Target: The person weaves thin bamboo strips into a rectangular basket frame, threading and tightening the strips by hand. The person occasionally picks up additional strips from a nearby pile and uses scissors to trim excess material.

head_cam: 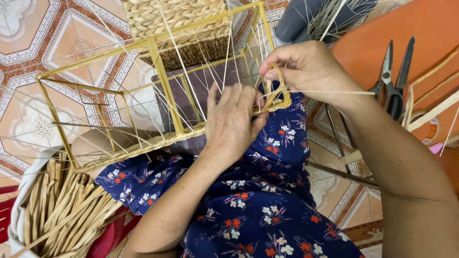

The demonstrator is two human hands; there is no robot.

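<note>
A yellow wire basket frame [160, 71] strung with thin straw strands lies across my lap. My left hand [233, 123] presses on its near edge, where a flat woven band [143, 145] runs along the bottom rail. My right hand [306, 69] pinches a loop of dried straw strip [276, 93] at the frame's right corner, and a thin strand stretches from it to the right. My dark blue floral dress [258, 200] covers my lap beneath the frame.
A finished woven basket [179, 28] sits beyond the frame on the patterned tile floor [52, 43]. A bundle of dried straw strips [62, 210] fills a white-lined container at lower left. Scissors [394, 81] lie on an orange surface [430, 28] at right.
</note>
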